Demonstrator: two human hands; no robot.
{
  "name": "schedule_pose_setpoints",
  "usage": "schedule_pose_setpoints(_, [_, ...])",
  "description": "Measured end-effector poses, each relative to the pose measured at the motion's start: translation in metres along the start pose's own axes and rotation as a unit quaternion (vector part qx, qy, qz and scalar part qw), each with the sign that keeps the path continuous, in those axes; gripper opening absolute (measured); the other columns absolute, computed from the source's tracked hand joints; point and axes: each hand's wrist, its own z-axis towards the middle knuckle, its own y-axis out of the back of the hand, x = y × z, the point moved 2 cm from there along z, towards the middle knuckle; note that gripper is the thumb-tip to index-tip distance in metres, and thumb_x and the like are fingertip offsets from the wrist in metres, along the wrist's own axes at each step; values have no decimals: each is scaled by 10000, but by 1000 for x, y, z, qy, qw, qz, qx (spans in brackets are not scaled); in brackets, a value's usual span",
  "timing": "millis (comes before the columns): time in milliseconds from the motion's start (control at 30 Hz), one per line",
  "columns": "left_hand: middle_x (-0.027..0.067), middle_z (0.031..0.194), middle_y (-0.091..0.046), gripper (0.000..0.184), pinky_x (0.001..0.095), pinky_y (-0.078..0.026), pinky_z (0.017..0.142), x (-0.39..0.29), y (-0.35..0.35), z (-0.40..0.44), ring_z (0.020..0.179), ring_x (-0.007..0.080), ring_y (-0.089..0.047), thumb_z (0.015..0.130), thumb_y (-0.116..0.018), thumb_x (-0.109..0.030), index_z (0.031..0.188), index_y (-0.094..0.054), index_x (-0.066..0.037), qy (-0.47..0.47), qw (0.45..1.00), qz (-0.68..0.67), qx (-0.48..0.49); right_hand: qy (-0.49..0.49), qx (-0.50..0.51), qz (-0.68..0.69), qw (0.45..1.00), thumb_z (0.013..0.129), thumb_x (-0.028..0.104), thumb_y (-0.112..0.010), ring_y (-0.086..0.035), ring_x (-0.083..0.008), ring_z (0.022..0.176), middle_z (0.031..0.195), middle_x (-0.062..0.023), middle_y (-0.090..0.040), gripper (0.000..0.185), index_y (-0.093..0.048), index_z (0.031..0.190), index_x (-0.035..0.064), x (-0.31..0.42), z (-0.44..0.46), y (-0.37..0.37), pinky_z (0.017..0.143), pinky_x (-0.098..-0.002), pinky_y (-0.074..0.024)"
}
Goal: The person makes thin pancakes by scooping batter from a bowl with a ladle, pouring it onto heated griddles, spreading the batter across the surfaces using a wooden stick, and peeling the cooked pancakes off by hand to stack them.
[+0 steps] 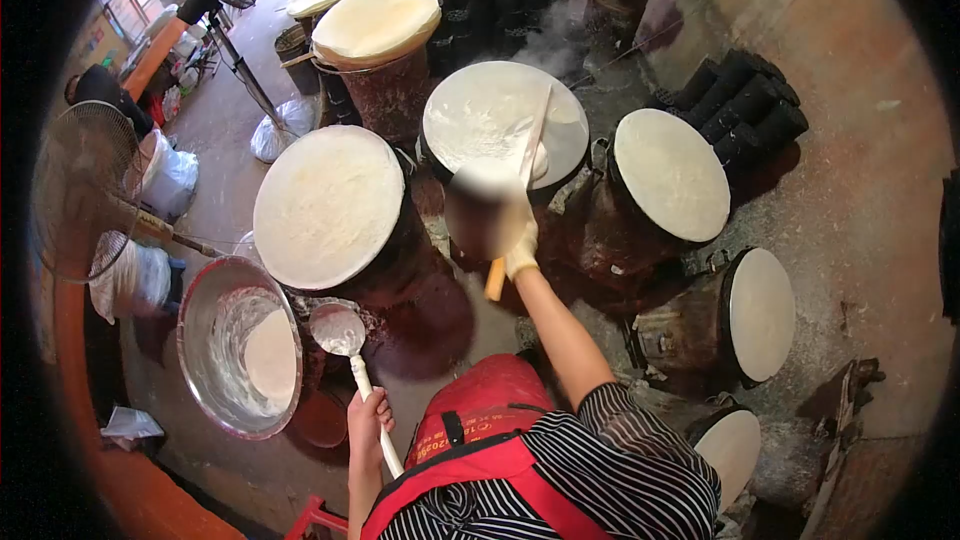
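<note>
My left hand (369, 414), bare, is wrapped round the white handle of a ladle (339, 329); its bowl holds pale batter beside the metal basin (190, 350). In the basin lies more batter (270, 355). My right hand (521, 240), in a pale glove and partly blurred, holds a long flat spreader (536, 135) with an orange handle end. The spreader's blade lies across the round griddle (570, 130) in front of me, where white batter (480, 130) covers the left part.
Round griddles with pale sheets stand at the left (330, 205), right (672, 175) and lower right (762, 315). A stack of pale sheets (376, 25) tops a drum. Black coal cylinders (740, 105) lie behind. Fans (88, 190) stand left, near a person (105, 88).
</note>
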Motion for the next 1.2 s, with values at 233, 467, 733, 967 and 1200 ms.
schedule_pose_setpoints(233, [-40, 616, -399, 75, 213, -327, 401, 1, -37, 4, 469, 56, -377, 927, -534, -119, 884, -483, -84, -6, 1000, 19, -3, -3, 169, -306, 937, 956, 305, -522, -425, -96, 468, 714, -10, -522, 434, -473, 1375, 203, -11, -10, -2, 378, -243, -333])
schedule_pose_setpoints(467, [-40, 620, -404, 69, 212, -322, 406, 10, -80, 14, 471, 54, -377, 921, -540, -113, 886, -488, -83, -2, 1000, 9, -3, -82, 75, -140, 984, 925, 464, -524, -403, -94, 380, 579, -3, -510, 442, -518, 1244, 158, 95, 43, 63, 313, -245, -302])
schedule_pose_setpoints(733, [-38, 622, -408, 73, 215, -322, 407, 6, -168, 24, 477, 56, -389, 912, -558, -110, 897, -493, -79, -11, 999, 13, 29, -125, 209, -350, 905, 993, 292, -440, -402, -92, 449, 739, -15, -553, 486, -350, 1465, 221, 100, 11, 80, 381, -245, -321])
schedule_pose_setpoints(967, [-29, 632, -416, 86, 219, -326, 405, 20, -219, 40, 486, 60, -396, 915, -570, -109, 908, -492, -73, -10, 999, 17, 29, -294, 153, -84, 940, 860, 412, -560, -390, -137, 360, 614, -14, -537, 362, -545, 1148, 193, 131, 61, 94, 308, -286, -313])
schedule_pose_setpoints(1200, [-32, 633, -401, 86, 219, -326, 406, 19, -276, 48, 487, 59, -383, 915, -568, -106, 910, -490, -70, -30, 998, 19, 43, -293, 213, -207, 909, 973, 282, -483, -443, -126, 448, 737, -71, -560, 411, -430, 1350, 128, 143, 60, 150, 371, -267, -343])
